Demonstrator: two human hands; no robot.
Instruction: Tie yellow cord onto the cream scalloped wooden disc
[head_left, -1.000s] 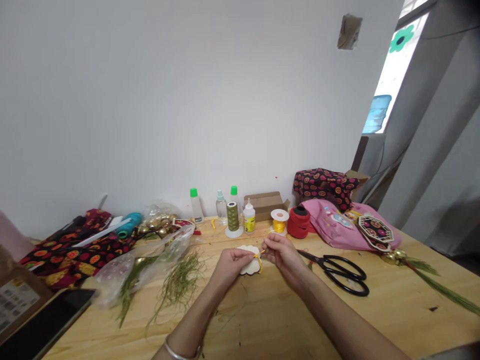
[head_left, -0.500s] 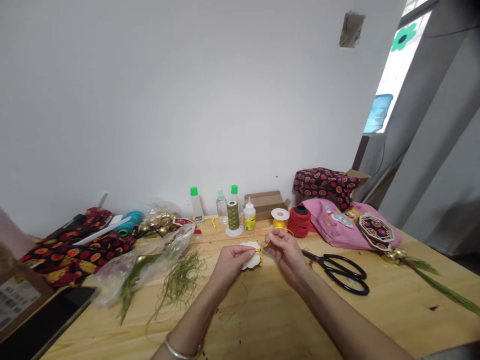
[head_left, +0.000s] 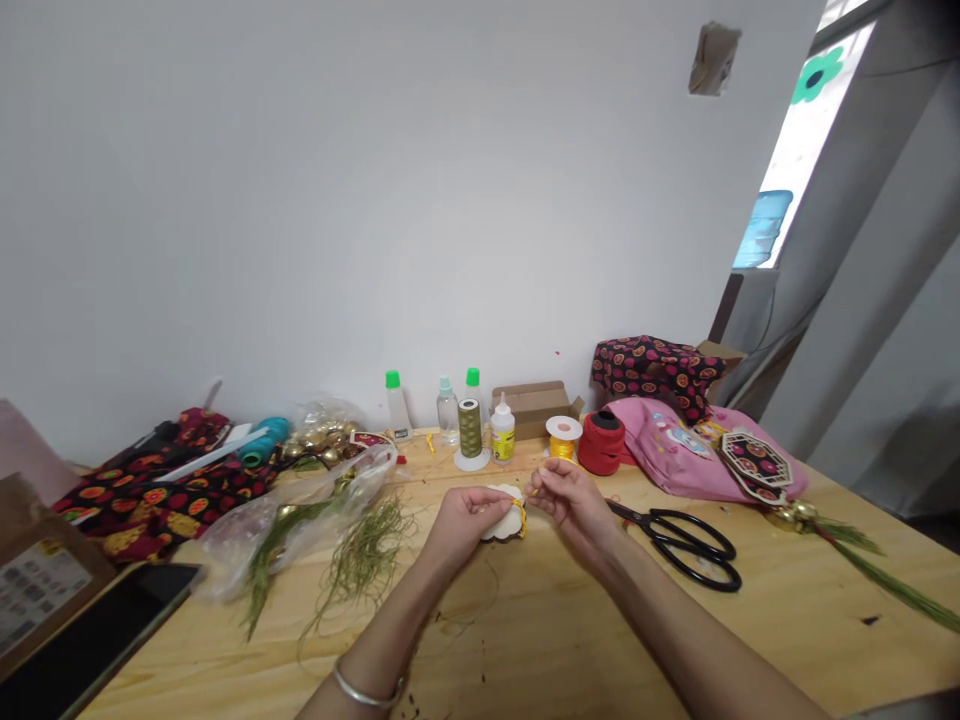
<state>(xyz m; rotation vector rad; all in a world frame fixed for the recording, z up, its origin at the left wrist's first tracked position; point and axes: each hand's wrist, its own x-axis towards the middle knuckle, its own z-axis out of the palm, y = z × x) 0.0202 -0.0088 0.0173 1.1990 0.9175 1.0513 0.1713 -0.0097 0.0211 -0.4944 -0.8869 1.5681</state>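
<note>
Over the middle of the table, my left hand (head_left: 471, 517) pinches a small pale scallop-edged disc (head_left: 499, 524) between thumb and fingers. Yellow cord (head_left: 521, 515) runs along the disc's right edge. My right hand (head_left: 566, 497), just to the right, has its fingertips closed on the yellow cord close to the disc. Behind my right hand stands a white spool of yellow cord (head_left: 563, 430). Black-handled scissors (head_left: 690, 540) lie to the right of that hand. How the cord is fastened to the disc is too small to make out.
Along the wall stand an olive thread spool (head_left: 469, 430), a glue bottle (head_left: 502, 432), green-capped bottles, a cardboard box (head_left: 531, 408) and red yarn (head_left: 601, 443). Green tassel threads (head_left: 367, 550), a plastic bag and a phone (head_left: 97, 640) lie left; a pink bag (head_left: 667, 450) lies right.
The view has shifted slightly, so everything sits a little differently in frame. Both hands keep their grips; the yellow cord loop above my right fingers shows less now.
</note>
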